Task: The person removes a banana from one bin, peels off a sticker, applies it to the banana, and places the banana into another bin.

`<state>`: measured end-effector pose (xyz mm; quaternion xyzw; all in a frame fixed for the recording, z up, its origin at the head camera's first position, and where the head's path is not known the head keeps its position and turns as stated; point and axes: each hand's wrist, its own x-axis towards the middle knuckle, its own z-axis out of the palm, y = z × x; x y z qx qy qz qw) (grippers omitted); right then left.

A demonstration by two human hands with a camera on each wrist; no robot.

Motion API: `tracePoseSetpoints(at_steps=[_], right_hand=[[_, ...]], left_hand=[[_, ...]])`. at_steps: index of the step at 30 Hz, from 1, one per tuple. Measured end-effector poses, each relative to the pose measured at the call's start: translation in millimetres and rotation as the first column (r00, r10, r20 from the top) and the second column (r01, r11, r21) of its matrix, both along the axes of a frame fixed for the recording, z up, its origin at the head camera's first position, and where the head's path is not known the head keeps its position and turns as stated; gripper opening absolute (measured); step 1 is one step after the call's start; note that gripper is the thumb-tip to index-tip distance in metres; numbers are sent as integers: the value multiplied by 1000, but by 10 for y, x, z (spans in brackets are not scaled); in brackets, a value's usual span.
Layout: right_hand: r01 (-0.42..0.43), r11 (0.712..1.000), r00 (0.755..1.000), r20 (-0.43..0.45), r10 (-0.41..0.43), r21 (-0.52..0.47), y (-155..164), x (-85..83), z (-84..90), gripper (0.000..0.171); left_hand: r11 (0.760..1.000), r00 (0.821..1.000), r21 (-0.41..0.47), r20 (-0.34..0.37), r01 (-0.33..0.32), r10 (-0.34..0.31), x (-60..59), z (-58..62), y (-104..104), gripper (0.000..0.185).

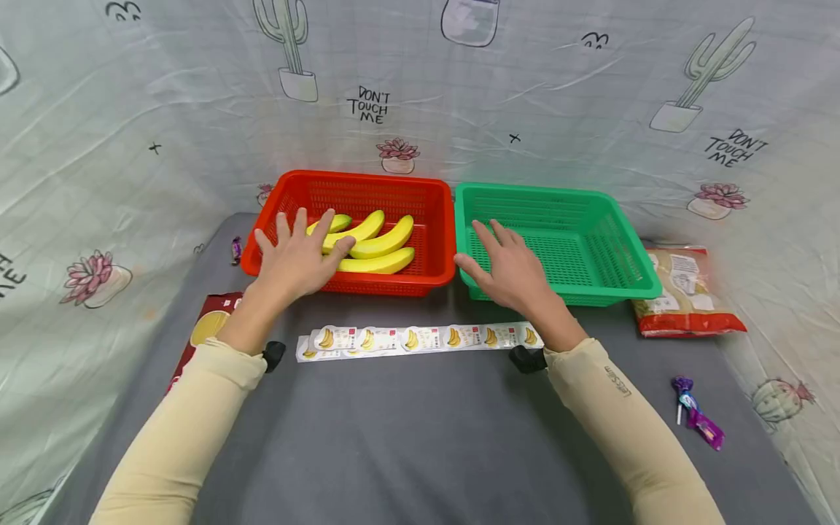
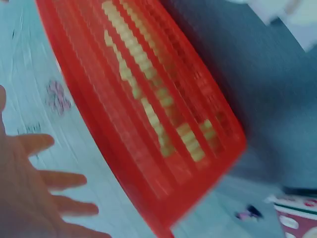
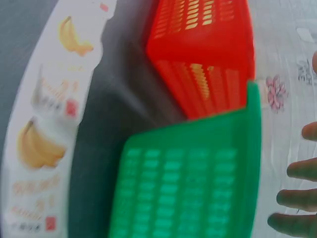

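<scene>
A red basket (image 1: 433,195) holding several yellow bananas (image 1: 383,239) stands at the back of the grey table, beside an empty green basket (image 1: 593,219). My left hand (image 1: 298,255) hovers flat with spread fingers over the red basket's front left corner, near the bananas. My right hand (image 1: 508,266) is spread open over the green basket's front left corner. Neither hand holds anything. The left wrist view shows the red basket's wall (image 2: 148,114) and my fingers (image 2: 54,181). In the right wrist view both baskets (image 3: 198,183) appear with my fingertips (image 3: 297,198) at the right edge.
A strip of banana-printed packets (image 1: 420,339) lies in front of the baskets. A red snack bag (image 1: 685,292) sits to the right of the green basket, a dark red packet (image 1: 210,321) at the left. A purple lollipop (image 1: 695,415) and a small candy (image 1: 236,249) lie nearby.
</scene>
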<state>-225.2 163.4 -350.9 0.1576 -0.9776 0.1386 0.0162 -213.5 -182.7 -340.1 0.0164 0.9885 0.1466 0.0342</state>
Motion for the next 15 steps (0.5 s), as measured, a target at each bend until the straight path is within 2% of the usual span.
tracePoseSetpoints(at_steps=[4, 7, 12, 15], right_hand=[[-31, 999, 1000, -3, 31, -39, -186, -67, 50, 82], [-72, 995, 997, -31, 70, -69, -328, -127, 78, 80], [-136, 986, 989, -74, 129, -93, -557, -234, 90, 71], [-151, 984, 987, -63, 145, -98, -682, -290, 85, 68]], left_hand=[[990, 993, 87, -34, -107, 110, 51, 37, -280, 86], [975, 984, 148, -51, -162, 172, 89, 22, -465, 85], [945, 970, 242, -46, -222, 240, 142, -58, -686, 85], [921, 965, 313, -47, -232, 259, 172, -112, -781, 84]])
